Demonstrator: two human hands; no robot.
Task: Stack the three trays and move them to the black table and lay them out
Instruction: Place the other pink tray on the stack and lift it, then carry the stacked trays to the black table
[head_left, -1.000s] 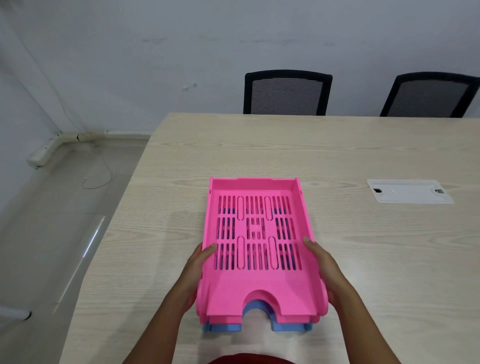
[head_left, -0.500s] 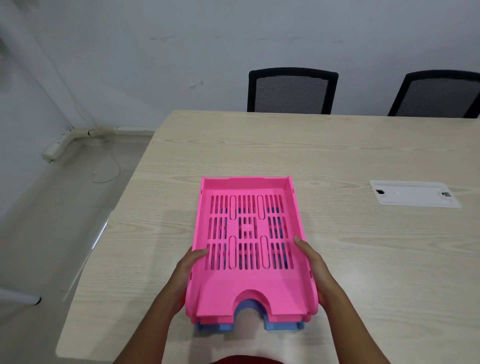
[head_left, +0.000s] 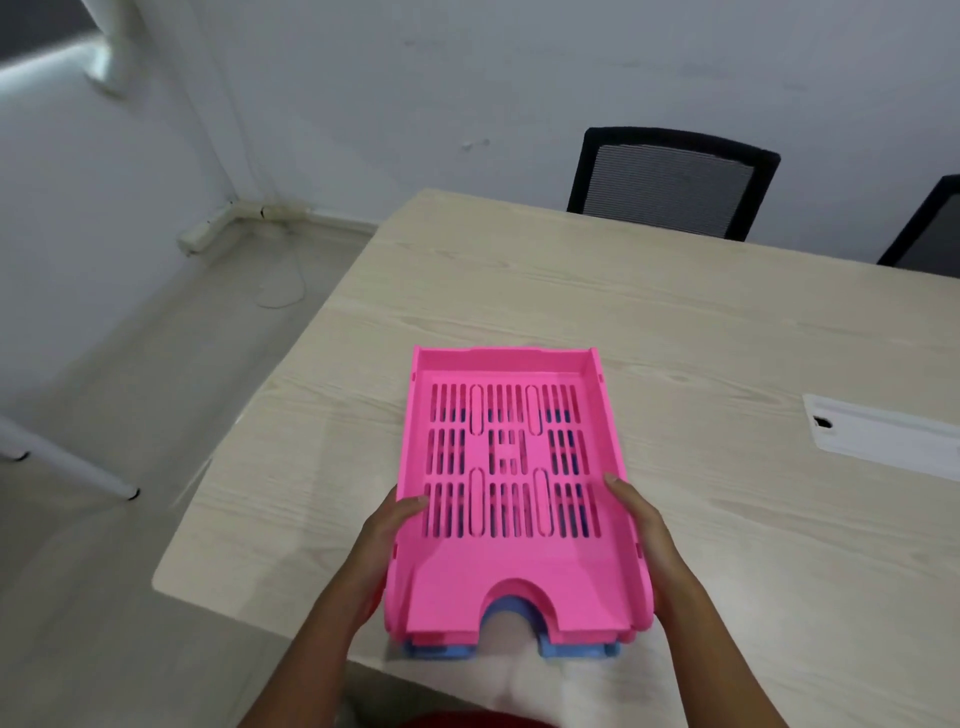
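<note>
A stack of trays (head_left: 511, 577) is held over the near left part of a light wooden table (head_left: 727, 332). The top tray is bright pink with a slotted floor. A second pink edge shows just beneath it, and a blue tray (head_left: 576, 648) peeks out at the bottom front. My left hand (head_left: 382, 545) grips the stack's left side, thumb on the rim. Gripping the right side is my right hand (head_left: 641, 525). The stack's front edge overhangs the table's near edge. No black table is in view.
Two black mesh office chairs (head_left: 670, 182) (head_left: 930, 228) stand behind the table's far side. A white cable cover plate (head_left: 883, 436) is set into the tabletop at the right. Grey floor lies to the left, with a white table leg (head_left: 72, 462) and a wall cable duct (head_left: 228, 223).
The view has swung left and the stack has come toward me with both hands still on it; its front edge now overhangs the table's near edge.
</note>
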